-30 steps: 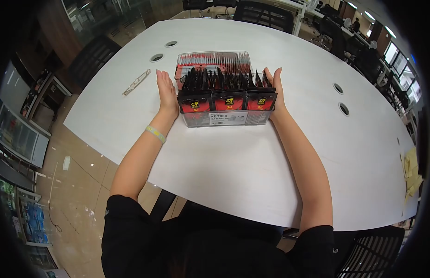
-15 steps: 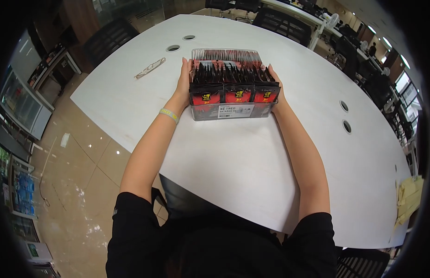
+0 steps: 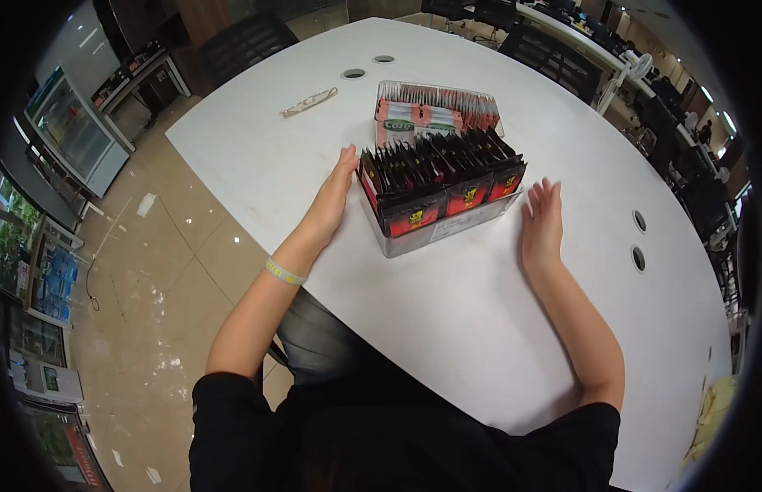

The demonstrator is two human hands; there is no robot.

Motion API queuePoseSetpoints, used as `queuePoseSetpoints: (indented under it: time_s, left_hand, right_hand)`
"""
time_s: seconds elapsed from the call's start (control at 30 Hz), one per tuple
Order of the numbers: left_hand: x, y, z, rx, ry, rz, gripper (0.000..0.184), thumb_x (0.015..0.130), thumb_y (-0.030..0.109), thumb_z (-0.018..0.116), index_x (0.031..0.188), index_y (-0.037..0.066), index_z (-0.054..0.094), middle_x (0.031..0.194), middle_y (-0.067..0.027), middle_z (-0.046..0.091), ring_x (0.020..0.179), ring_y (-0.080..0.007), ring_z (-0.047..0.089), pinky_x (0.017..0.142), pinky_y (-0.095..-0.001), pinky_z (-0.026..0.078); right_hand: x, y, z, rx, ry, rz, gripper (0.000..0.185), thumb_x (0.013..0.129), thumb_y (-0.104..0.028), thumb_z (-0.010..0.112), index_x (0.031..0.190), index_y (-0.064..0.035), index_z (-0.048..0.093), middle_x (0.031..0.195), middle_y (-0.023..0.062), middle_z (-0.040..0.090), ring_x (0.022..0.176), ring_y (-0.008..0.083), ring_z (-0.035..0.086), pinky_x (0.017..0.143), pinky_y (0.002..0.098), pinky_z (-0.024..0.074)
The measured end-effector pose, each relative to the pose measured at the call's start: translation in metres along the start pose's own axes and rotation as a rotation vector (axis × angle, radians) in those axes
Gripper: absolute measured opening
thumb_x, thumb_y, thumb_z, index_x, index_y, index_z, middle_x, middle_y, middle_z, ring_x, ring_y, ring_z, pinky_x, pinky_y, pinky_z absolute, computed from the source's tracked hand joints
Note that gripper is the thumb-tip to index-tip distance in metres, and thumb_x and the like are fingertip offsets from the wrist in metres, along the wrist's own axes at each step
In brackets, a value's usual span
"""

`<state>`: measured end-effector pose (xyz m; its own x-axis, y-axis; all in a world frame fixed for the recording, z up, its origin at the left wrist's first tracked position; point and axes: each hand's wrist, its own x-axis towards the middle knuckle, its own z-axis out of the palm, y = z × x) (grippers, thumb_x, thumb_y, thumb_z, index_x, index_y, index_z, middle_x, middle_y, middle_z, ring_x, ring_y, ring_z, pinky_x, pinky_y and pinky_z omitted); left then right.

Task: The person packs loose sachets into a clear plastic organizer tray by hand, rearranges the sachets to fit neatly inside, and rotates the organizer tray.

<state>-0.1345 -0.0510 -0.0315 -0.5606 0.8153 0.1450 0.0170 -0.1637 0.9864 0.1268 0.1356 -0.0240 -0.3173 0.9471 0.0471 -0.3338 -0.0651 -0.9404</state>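
Note:
A clear plastic box stands on the white table, turned at an angle. It is packed with upright black and red G7 sachets in several rows. Behind it is a second clear box holding pink and white sachets, some marked Cozy. My left hand is open, fingers stretched out along the front box's left side; whether it touches is hard to tell. My right hand is open too, resting on its edge on the table to the right of the box, with a gap between them.
A crumpled wrapper-like strip lies on the white table at the far left. Round cable holes pierce the tabletop. Mesh chairs stand along the far edge. Yellowish papers are at the right edge.
The front box has come nearer to me and turned, uncovering more of the rear box. My right hand has come off its side. The view has shifted.

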Motion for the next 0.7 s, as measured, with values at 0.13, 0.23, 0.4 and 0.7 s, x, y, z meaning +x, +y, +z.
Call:
queuePoseSetpoints:
  time_s: [0.13,0.23,0.4,0.7]
  left_hand:
    - [-0.026,0.019,0.026,-0.164,-0.001,-0.082,0.055,0.101,0.04,0.029,0.131,-0.003,0.048,0.125,-0.0099,0.056,0.121,-0.0195,0.046,0.111,-0.0317,0.024]
    - [-0.078,0.013,0.046,-0.125,-0.035,0.11,0.052,0.104,0.029,0.024,0.137,-0.009,0.036,0.141,-0.0176,0.042,0.132,-0.0263,0.037,0.114,-0.0343,0.02]
    - [-0.183,0.048,0.099,0.392,-0.572,0.249,0.078,0.102,0.035,0.03,0.139,-0.015,-0.016,0.149,-0.0345,-0.015,0.143,-0.0404,-0.008,0.116,-0.0421,0.005]
    - [-0.146,0.075,0.091,0.489,-0.696,0.238,0.069,0.099,0.036,0.041,0.143,-0.01,0.015,0.148,-0.032,0.021,0.139,-0.039,0.024,0.113,-0.0405,0.019]
  right_hand:
    - [-0.086,-0.026,0.015,-0.063,-0.257,0.141,0.085,0.093,-0.067,0.028,0.15,-0.0049,0.013,0.155,0.0138,0.015,0.144,0.0246,0.013,0.116,0.0384,0.0088]
    - [-0.089,-0.027,0.017,-0.056,-0.476,0.214,0.089,0.091,-0.07,0.021,0.151,-0.0051,0.007,0.157,0.0119,0.012,0.145,0.0227,0.012,0.116,0.0364,0.0089]
    - [0.016,-0.019,0.014,0.147,-1.004,0.557,0.098,0.085,-0.078,0.012,0.145,-0.002,0.031,0.145,0.0115,0.04,0.136,0.02,0.033,0.11,0.0349,0.0287]
    - [-0.039,-0.043,-0.016,-0.174,-0.44,0.048,0.082,0.095,-0.066,0.018,0.147,-0.0034,0.027,0.141,0.0106,0.046,0.132,0.0216,0.039,0.11,0.0353,0.0235]
